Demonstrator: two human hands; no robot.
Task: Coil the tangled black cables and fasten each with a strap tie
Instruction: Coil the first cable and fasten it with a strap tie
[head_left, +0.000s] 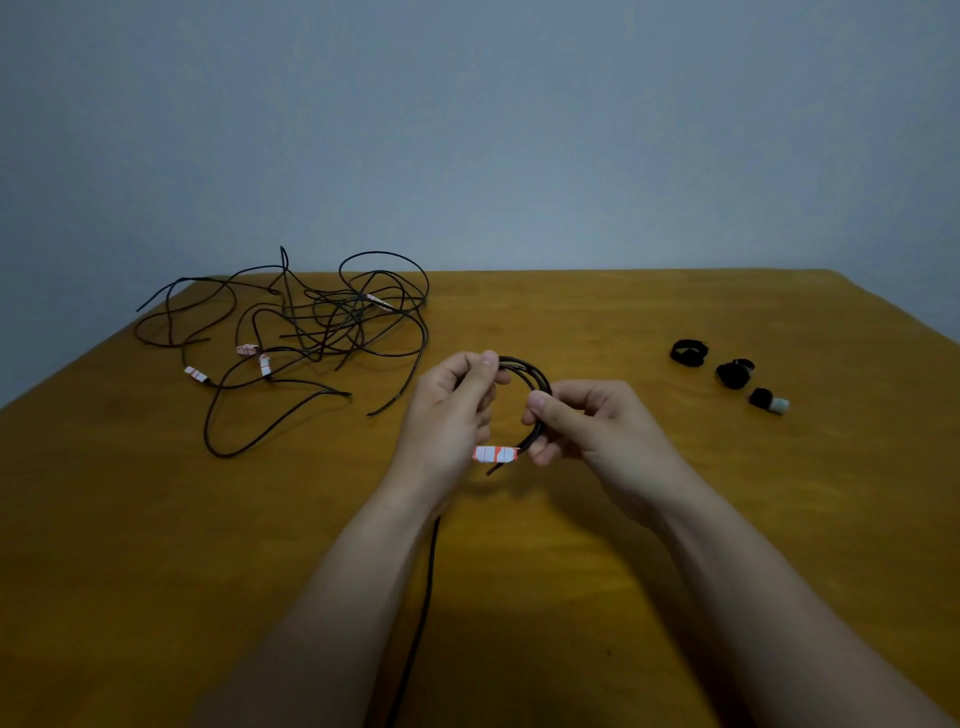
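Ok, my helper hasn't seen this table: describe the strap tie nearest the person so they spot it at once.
On the wooden table, at right, far from the tangled cables, three black rolls lie in a slanting row. The nearest strap tie is its right end. Only it has a pale grey tip; the middle strap tie and far strap tie look all black.
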